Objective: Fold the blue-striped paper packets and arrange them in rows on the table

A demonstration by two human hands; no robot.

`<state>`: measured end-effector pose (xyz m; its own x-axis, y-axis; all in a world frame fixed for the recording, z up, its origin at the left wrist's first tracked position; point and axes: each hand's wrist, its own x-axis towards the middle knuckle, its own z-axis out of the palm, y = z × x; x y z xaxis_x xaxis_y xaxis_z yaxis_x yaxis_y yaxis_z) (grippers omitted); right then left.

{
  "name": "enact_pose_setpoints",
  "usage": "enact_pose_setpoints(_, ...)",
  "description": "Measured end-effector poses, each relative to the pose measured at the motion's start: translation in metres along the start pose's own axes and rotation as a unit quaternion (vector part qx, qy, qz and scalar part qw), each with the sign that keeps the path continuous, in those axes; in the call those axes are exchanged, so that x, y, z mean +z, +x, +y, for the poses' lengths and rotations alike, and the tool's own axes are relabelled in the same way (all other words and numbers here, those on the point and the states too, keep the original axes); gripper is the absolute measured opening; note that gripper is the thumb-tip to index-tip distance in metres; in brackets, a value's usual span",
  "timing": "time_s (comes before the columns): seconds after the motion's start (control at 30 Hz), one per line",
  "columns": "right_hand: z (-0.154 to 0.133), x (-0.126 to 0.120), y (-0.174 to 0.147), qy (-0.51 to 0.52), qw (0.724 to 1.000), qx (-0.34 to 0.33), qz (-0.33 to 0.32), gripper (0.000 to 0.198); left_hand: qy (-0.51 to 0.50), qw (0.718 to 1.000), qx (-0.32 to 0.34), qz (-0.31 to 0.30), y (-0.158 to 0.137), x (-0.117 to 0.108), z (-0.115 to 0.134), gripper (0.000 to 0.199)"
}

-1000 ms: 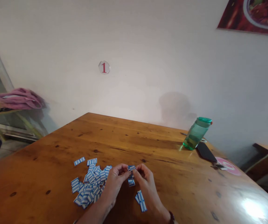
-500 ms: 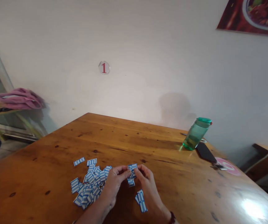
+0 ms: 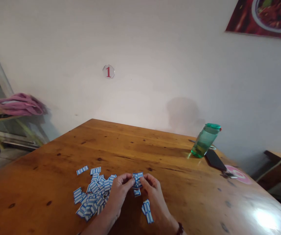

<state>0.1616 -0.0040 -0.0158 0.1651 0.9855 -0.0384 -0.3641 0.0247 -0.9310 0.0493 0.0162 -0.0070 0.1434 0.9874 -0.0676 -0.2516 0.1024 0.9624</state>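
Surface [image 3: 184, 186]: wood, under the pile [image 3: 93, 194].
Slips [image 3: 138, 176]: held just right of the pile.
Left hand [image 3: 119, 191]: fingers clamped on them.
Right hand [image 3: 154, 193]: fingers clamped likewise; I'd pinch lightly and keep the edges level.

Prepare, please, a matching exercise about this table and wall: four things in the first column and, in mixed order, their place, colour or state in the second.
Column one
1. Label pile
2. Right hand
3. Water bottle
4. Number 1 sign

Column two
A. Green and see-through
B. On the wall
C. Left of the left hand
D. Pinching blue-and-white labels

Pairs: 1-C; 2-D; 3-A; 4-B
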Motion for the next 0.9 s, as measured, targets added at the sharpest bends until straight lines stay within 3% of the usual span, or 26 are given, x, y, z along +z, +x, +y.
enact_pose_setpoints(0.1,0.0018,0.0002,0.0012,-0.059,0.997,-0.045,0.032,0.029,0.006,1.000,0.006,0.011,0.0015,-0.0005,-0.0003,0.013)
enact_pose_setpoints(0.3,0.0061,-0.0014,0.0023,-0.081,0.991,-0.080,0.071,0.029,-0.040,0.999,-0.032,-0.004,0.0026,-0.0005,-0.0047,0.016)
enact_pose_setpoints(0.57,0.0067,-0.0020,0.0008,-0.121,0.983,-0.108,0.088,0.028,-0.058,0.995,-0.060,-0.052,-0.0001,0.0016,-0.0035,0.025)
enact_pose_setpoints(0.9,0.0087,0.0027,-0.0020,-0.146,0.979,-0.118,0.081,0.026,-0.068,0.994,-0.067,-0.049,-0.0002,0.0024,-0.0037,0.026)
